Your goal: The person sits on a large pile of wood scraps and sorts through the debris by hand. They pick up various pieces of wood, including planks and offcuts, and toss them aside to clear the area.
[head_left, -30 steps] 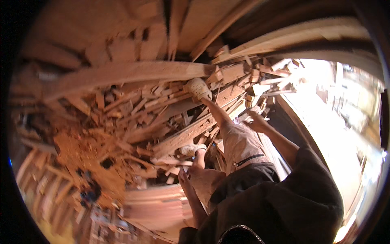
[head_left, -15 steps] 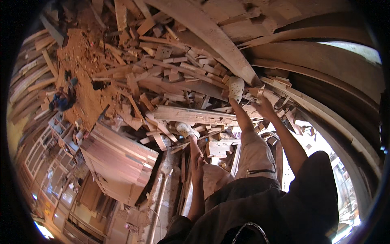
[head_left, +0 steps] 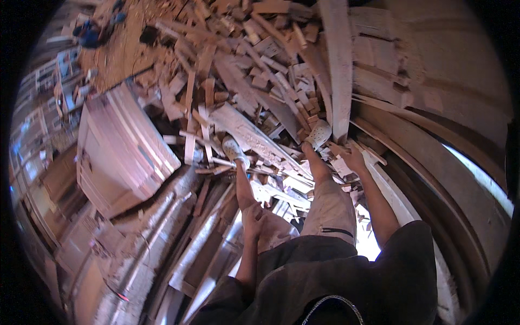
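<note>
My right hand reaches down past my right shin. Its fingers are closed at a small wood offcut just beside my right shoe, though the fingertips are hard to see. On my left knee rests my left hand, fingers laid loosely over it and holding nothing. Light clogs are on my feet, amid a heap of wood offcuts. A long, pale plank lies slanting between my feet. Close to my right foot is the lower end of a tall, upright-looking board.
A large stack of thick boards stands at the left. Long planks lean or lie along the right side. At the far left, a person in blue is low on the reddish ground near a metal frame.
The view has swung round, so the heap and boards appear tilted. My right hand stays low near the right shoe, and my left hand stays on the knee.
</note>
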The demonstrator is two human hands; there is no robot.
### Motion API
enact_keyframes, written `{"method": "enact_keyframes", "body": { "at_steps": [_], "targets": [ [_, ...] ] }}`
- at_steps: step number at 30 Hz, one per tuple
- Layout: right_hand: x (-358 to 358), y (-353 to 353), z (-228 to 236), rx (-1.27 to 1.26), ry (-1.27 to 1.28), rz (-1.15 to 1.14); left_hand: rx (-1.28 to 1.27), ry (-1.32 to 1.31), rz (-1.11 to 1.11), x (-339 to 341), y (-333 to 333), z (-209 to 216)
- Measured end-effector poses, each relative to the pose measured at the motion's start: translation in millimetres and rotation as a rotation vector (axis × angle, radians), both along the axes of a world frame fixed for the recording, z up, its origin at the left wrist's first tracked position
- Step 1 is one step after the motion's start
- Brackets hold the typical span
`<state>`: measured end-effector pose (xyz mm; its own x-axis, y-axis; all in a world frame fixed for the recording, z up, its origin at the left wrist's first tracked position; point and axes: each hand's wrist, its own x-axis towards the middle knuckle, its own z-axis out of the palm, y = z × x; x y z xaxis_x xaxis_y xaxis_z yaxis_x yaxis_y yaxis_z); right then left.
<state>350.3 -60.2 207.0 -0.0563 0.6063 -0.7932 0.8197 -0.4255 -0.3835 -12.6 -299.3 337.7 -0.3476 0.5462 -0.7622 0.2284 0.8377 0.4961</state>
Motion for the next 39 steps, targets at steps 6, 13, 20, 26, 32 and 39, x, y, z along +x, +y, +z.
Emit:
{"method": "enact_keyframes", "body": {
  "at_steps": [6, 13, 20, 26, 32, 39],
  "targets": [
    [-18, -21, -39, -0.156, -0.141, 0.048, -0.205, 0.000, -0.025, -5, 33, 27],
    [-145, 5, -64, -0.030, -0.083, 0.141, -0.044, 0.076, 0.064, -84, -36, -10],
    [-352, 22, -89, 0.074, 0.012, 0.395, -0.075, -0.027, 0.570, -216, -45, -20],
    [-565, 24, -112, 0.413, 0.241, 0.726, 0.025, -0.038, 0.691, -288, -51, -81],
    [-718, 23, -212, 0.573, -0.140, 0.879, 0.073, 0.092, 0.379, -373, -3, -263],
    [-742, 43, -233, 0.224, -0.173, 1.053, -0.130, 0.308, 0.018, -436, 4, -448]
  ]
}}
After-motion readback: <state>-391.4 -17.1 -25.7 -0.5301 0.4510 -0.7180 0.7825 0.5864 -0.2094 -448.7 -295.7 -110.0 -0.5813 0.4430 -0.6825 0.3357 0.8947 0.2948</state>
